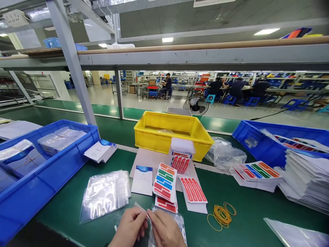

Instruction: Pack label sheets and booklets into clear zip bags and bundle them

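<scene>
My left hand (131, 224) and my right hand (166, 229) meet at the front of the green bench, fingertips pinched together on the edge of a clear plastic bag (181, 222). Much of that bag is hidden under my right hand. Just beyond them lie sticker sheets (165, 181) with orange, green, blue and red labels. A white booklet (142, 180) with a blue top is left of these, and a stack of red label sheets (193, 190) is to their right. Left of my hands is a pile of clear zip bags (106, 192).
A yellow bin (151, 139) stands behind the sheets. Blue bins flank the bench, the left bin (59, 164) holding packed booklets, the right bin (259, 145) holding sheets. Yellow rubber bands (221, 216) and tall paper stacks (305, 178) lie right. A metal post (72, 61) rises left.
</scene>
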Tool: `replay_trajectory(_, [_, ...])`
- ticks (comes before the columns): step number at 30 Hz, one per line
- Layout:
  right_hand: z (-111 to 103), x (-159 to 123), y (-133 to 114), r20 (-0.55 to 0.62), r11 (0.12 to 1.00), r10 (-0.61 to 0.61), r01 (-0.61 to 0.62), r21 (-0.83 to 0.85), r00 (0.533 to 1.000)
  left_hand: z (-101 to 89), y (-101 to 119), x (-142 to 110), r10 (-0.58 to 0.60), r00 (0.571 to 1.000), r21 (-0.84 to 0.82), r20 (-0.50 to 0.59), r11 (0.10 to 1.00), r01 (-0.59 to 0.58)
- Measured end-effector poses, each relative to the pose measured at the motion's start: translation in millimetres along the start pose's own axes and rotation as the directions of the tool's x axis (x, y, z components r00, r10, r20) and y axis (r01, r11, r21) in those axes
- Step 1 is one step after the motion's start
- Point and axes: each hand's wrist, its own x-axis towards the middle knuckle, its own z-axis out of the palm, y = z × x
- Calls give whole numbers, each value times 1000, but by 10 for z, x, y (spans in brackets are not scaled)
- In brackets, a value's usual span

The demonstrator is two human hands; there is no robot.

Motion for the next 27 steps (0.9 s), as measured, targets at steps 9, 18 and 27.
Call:
replay_trajectory(9, [-49, 79, -29, 175, 905, 327, -361, 226, 929, 63, -104, 16, 221, 975, 131, -18, 967, -217])
replay_trajectory(18, [-88, 64, 61, -171, 948, 202, -237, -212, 964, 139, -42, 24, 162, 987, 222, -23, 963, -153])
replay_trajectory(27, [-195, 91, -24, 14, 990, -19, 21, -140, 1000, -23, 99, 62, 70, 996, 127, -48, 990, -64])
